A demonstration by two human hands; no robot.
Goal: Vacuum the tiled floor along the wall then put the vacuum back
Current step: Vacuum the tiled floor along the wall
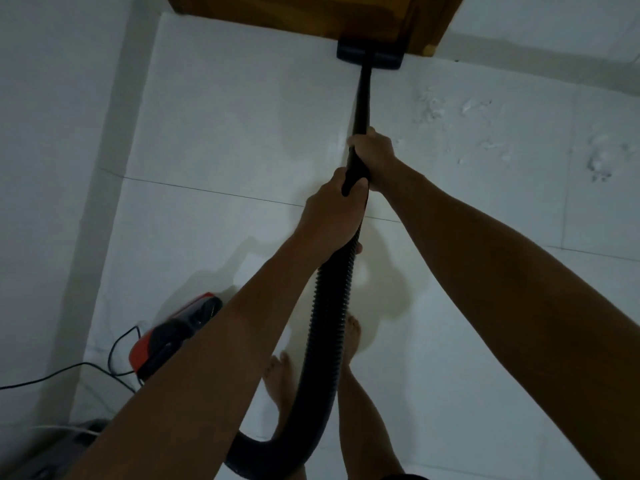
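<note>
A black vacuum wand (362, 98) runs from my hands up to its flat floor head (370, 57), which lies on the white tiled floor (225, 140) against the foot of a wooden door (294, 12). My right hand (374, 150) grips the wand higher up. My left hand (332, 213) grips the lower end where the ribbed black hose (329, 323) begins. The hose curves down between my bare feet and off to the left. The red and black vacuum body (173, 336) sits on the floor at the lower left, by the wall.
A white wall (52, 168) runs down the left side. A black power cord (69, 370) trails from the vacuum body toward the left edge. Pale dusty scuffs (485, 133) mark the tiles to the right. A grey object (79, 431) lies at the bottom left.
</note>
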